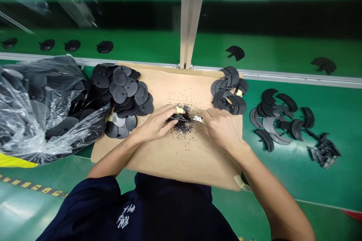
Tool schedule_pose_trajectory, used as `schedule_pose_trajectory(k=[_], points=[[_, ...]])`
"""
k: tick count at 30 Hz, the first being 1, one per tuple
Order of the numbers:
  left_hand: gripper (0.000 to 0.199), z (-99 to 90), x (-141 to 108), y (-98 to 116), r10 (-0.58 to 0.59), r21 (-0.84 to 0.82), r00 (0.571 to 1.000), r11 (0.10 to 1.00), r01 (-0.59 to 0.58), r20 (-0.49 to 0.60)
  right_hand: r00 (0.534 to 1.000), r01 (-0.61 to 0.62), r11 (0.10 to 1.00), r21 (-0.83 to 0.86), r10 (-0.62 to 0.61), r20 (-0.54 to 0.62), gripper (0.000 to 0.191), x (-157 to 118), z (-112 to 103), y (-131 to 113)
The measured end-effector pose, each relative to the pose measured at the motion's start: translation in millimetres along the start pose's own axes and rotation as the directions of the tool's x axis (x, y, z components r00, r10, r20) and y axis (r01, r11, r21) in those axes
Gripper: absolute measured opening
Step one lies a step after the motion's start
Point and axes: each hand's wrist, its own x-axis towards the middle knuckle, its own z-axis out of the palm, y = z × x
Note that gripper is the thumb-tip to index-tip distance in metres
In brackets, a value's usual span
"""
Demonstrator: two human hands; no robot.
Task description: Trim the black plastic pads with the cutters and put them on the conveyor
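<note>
My left hand [160, 121] is closed on a thin black plastic part [181, 118], seen nearly edge-on, with yellow wrapping [179, 110] at a fingertip. In my right hand [220, 126], closed like a fist, is a small tool with a silvery, patterned end [197, 118] pointing at the part; its handle is hidden in the fingers. Both hands are over a sheet of cardboard [169, 162]. Beneath and around the part lies a heap of tiny black scraps [182, 128].
Round black discs [120, 95] are piled left of the hands, beside a clear plastic bag [53, 101] of similar discs. Curved black pieces lie in one pile [229, 90] on the cardboard and another [273, 116] farther right, near small black parts [325, 150]. A metal post [192, 19] stands behind.
</note>
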Motion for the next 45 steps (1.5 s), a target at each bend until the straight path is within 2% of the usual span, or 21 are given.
schedule_pose_trajectory(k=[4,7,10,13,14,16,19,21,23,24,26,28,30,33,35,37,39,43,45], points=[[0.036,-25.6,13,0,-0.027,0.152,0.997,0.988,0.016,0.070,0.995,0.050,0.996,-0.074,-0.056,-0.077,0.007,3,-6,1],[0.036,-54.1,35,-16,-0.052,0.273,0.997,0.961,0.036,0.051,0.989,0.081,0.992,-0.096,-0.093,-0.117,0.008,4,-4,3],[0.032,-91.3,65,-50,-0.097,0.433,0.995,0.897,0.085,0.007,0.985,0.106,0.992,-0.065,-0.114,-0.131,0.017,0,-1,5],[0.035,-123.2,98,-93,-0.280,0.563,0.958,0.785,0.260,-0.051,0.976,0.127,0.988,-0.091,-0.141,-0.164,0.023,-9,3,7],[0.036,-130.3,107,-107,-0.350,0.583,0.934,0.744,0.327,-0.078,0.973,0.128,0.985,-0.113,-0.147,-0.178,0.025,-12,4,7],[0.037,-138.6,121,-128,-0.409,0.593,0.905,0.702,0.395,-0.120,0.972,0.109,0.982,-0.157,-0.138,-0.189,0.033,-17,6,7],[0.036,-141.9,129,-146,-0.449,0.590,0.880,0.673,0.446,-0.153,0.985,0.057,0.980,-0.190,-0.087,-0.150,0.047,-22,7,7],[0.034,-141.4,128,-148,-0.475,0.589,0.863,0.653,0.476,-0.172,0.992,0.026,0.982,-0.188,-0.049,-0.117,0.044,-23,6,5],[0.030,-137.5,124,-142,-0.484,0.588,0.853,0.638,0.498,-0.198,0.995,-0.009,0.985,-0.170,-0.007,-0.097,0.033,-22,5,2],[0.028,-132.9,120,-135,-0.474,0.585,0.856,0.642,0.496,-0.205,0.996,-0.024,0.987,-0.157,0.010,-0.089,0.028,-20,5,1],[0.023,-115.8,110,-113,-0.406,0.549,0.898,0.718,0.428,-0.169,0.997,-0.046,0.992,-0.120,0.038,-0.072,0.018,-16,5,-2],[0.022,-87.1,94,-82,-0.232,0.411,0.972,0.882,0.231,-0.049,0.997,-0.060,0.995,-0.083,0.055,-0.062,0.015,-10,5,-4],[0.024,-50.2,75,-48,-0.087,0.216,0.992,0.974,0.066,0.087,0.996,-0.065,0.996,-0.056,0.061,-0.066,0.017,-6,4,-8],[0.025,0.7,50,-15,0.013,0.098,0.989,0.995,-0.028,0.144,0.994,-0.063,0.998,-0.017,0.061,-0.090,0.021,-7,2,-12],[0.023,18.6,40,-9,0.048,0.077,0.992,0.995,-0.057,0.120,0.991,-0.077,0.997,-0.008,0.075,-0.114,0.021,-12,2,-13],[0.024,22.2,36,-11,0.056,0.086,0.994,0.994,-0.064,0.099,0.987,-0.095,0.995,-0.017,0.092,-0.133,0.021,-19,3,-12],[0.024,17.3,36,-15,0.051,0.132,0.991,0.989,-0.068,0.126,0.983,-0.112,0.993,-0.020,0.108,-0.145,0.021,-25,6,-10],[0.022,4.5,42,-14,0.050,0.278,0.957,0.952,-0.133,0.286,0.976,-0.147,0.987,0.059,0.154,-0.152,0.025,-33,15,-5],[0.024,-0.4,52,-12,0.010,0.358,0.932,0.922,-0.149,0.363,0.978,-0.137,0.983,0.120,0.154,-0.144,0.028,-35,19,-4]])
